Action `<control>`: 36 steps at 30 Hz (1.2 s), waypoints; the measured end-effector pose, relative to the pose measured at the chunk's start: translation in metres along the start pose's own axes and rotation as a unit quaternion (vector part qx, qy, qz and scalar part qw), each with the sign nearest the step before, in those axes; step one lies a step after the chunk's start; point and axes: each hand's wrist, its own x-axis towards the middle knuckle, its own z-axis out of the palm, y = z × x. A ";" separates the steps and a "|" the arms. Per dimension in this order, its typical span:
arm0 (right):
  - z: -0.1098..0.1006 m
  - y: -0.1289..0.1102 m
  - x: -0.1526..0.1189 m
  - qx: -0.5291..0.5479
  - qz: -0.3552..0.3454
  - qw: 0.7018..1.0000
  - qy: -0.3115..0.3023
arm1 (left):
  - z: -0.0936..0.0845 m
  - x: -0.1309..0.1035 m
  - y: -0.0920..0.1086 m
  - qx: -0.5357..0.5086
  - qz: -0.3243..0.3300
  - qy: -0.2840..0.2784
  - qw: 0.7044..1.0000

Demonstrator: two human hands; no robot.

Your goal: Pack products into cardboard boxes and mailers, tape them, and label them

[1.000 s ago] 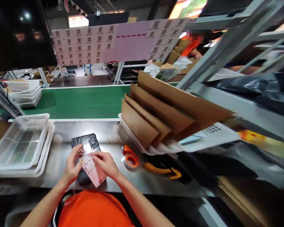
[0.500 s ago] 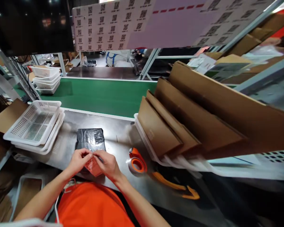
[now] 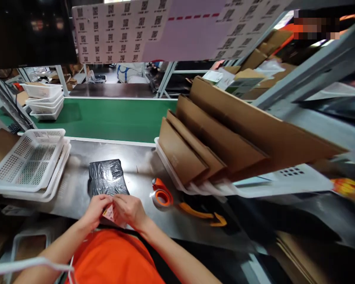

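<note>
My left hand [image 3: 97,210] and my right hand [image 3: 132,212] meet close to my body, fingers pinched together. Between them is a small flat pink-red patterned piece [image 3: 109,213], partly covered by my fingers; whether it is a packet or a card I cannot tell. Just beyond my fingertips a parcel in shiny black plastic [image 3: 108,175] lies on the metal table [image 3: 136,157]. Right of my right hand sits an orange tape dispenser [image 3: 162,197] with a roll of clear tape.
Stacked white perforated baskets [image 3: 26,161] stand at the left. Upright cardboard sheets [image 3: 213,130] fill a white bin on the right. A yellow-orange handle-like strip [image 3: 195,212] lies in front of that bin. Behind the table runs a green conveyor belt [image 3: 115,118].
My view has swung to the right, so most things sit further left. My hands stay together on the pink-red piece, which now shows a pale patterned face and is more covered by my fingers.
</note>
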 end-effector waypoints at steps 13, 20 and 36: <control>-0.020 0.001 -0.025 0.107 0.008 0.993 -0.042 | -0.006 -0.004 0.001 0.070 -0.115 -0.151 0.979; -0.042 -0.023 -0.050 0.144 0.000 0.989 -0.020 | -0.002 0.009 -0.024 0.128 -0.125 -0.139 0.974; 0.027 0.087 0.014 0.295 0.409 0.862 0.049 | -0.140 -0.017 0.001 0.720 -0.074 -0.012 0.690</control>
